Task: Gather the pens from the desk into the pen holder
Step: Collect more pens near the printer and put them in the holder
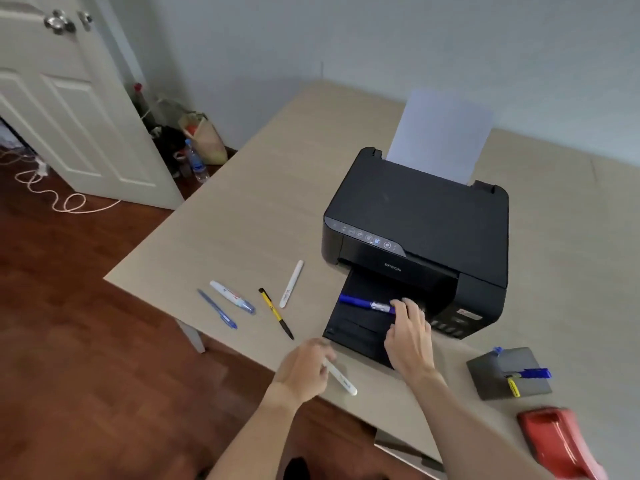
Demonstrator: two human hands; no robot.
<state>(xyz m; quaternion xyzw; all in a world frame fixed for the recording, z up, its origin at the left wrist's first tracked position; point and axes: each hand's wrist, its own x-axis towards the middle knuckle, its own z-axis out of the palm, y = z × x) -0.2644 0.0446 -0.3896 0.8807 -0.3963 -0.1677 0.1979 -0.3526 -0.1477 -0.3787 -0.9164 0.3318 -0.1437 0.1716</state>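
My left hand (pixel 304 370) is closed around a white pen (pixel 341 377) near the desk's front edge. My right hand (pixel 410 332) rests its fingertips on a blue marker (pixel 363 303) lying on the printer's output tray. Loose on the desk to the left lie a blue pen (pixel 217 309), a white correction pen (pixel 232 296), a yellow and black pen (pixel 276 313) and a white marker (pixel 291 284). The grey pen holder (pixel 491 375) stands at the right, with a blue pen (pixel 530 374) and a yellow one (pixel 513 388) in it.
A black printer (pixel 415 237) with paper in its rear feed fills the desk's (pixel 259 220) middle. A red object (pixel 557 441) lies at the front right corner. An open white door (pixel 69 98), a cable and bags are on the floor to the left.
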